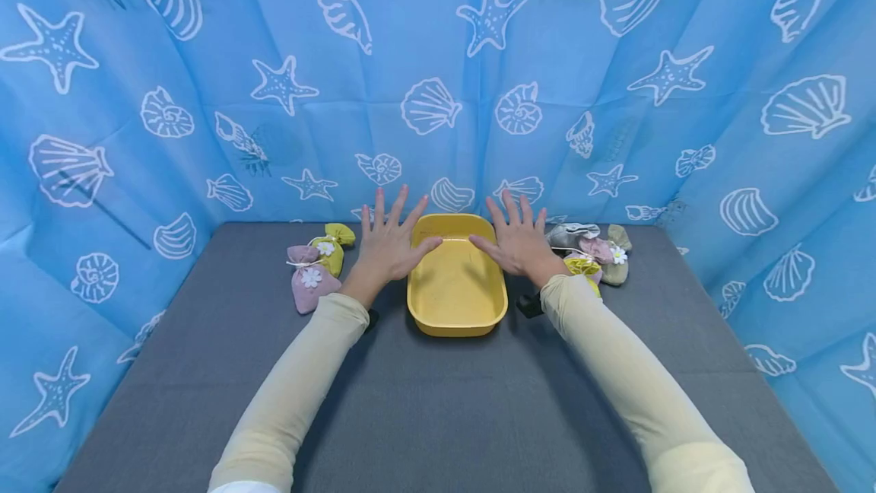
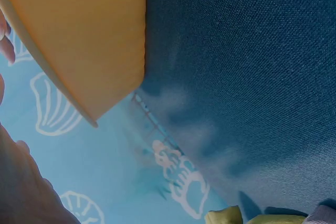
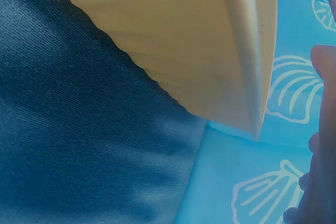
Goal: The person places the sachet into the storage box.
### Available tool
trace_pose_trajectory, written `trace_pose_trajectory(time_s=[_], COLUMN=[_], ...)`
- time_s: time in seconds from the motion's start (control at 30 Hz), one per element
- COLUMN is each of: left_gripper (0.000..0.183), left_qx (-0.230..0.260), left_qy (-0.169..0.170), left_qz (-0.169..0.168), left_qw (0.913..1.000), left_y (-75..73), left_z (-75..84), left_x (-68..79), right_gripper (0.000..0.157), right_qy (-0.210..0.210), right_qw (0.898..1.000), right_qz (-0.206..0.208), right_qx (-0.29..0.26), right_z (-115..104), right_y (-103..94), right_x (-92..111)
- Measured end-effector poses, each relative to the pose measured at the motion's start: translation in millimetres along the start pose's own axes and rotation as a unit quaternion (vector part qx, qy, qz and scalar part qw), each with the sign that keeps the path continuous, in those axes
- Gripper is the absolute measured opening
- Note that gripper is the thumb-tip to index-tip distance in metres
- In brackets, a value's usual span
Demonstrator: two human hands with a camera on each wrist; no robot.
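A yellow rectangular tray [image 1: 457, 322] stands on the grey tabletop in front of me, with nothing in it. My left hand [image 1: 388, 243] is held palm down by the tray's left side, fingers spread and thumb reaching over the rim. On the other side my right hand [image 1: 522, 243] mirrors it, fingers spread, its thumb overlapping the right rim in the head view. Neither hand holds anything. Both wrist views show the tray's outer wall [image 2: 89, 30] close by, and the right wrist view catches part of the right hand [image 3: 323, 145] at its edge.
Left of the tray lie a pink pouch [image 1: 311, 295] and a yellow-green pouch [image 1: 335, 257] with white flowers. Several pouches in grey, pink, yellow and olive [image 1: 614, 271] are bunched at the right, partly behind my right wrist. A blue seashell curtain [image 1: 438, 36] hangs behind the table [image 1: 438, 417].
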State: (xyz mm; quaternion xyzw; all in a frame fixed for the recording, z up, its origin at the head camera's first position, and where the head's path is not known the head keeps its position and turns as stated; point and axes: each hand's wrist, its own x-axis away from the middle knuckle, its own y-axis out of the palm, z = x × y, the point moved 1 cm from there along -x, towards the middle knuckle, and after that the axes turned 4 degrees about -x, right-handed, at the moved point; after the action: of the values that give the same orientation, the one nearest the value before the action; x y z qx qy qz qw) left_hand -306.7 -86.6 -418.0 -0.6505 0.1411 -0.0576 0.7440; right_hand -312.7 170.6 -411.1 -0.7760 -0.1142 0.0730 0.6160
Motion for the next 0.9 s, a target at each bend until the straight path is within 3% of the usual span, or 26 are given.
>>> trace_pose_trajectory(time_s=[0.67, 0.9], left_gripper=[0.081, 0.081], left_qx=[0.009, 0.005], left_qy=[0.008, 0.017], left_qz=[0.0, -0.016], left_qw=[0.9999, 0.9997], left_y=[-2.9, -13.5], left_z=[-1.5, 1.7], left_x=[4.9, 12.9], right_gripper=[0.089, 0.088], right_qy=[-0.005, -0.004], right_qw=[1.0, 1.0], right_qz=[0.007, 0.016], right_qx=[-0.001, -0.02], right_z=[-1.0, 7.5], right_y=[-3.1, -10.4], right_x=[10.3, 18.2])
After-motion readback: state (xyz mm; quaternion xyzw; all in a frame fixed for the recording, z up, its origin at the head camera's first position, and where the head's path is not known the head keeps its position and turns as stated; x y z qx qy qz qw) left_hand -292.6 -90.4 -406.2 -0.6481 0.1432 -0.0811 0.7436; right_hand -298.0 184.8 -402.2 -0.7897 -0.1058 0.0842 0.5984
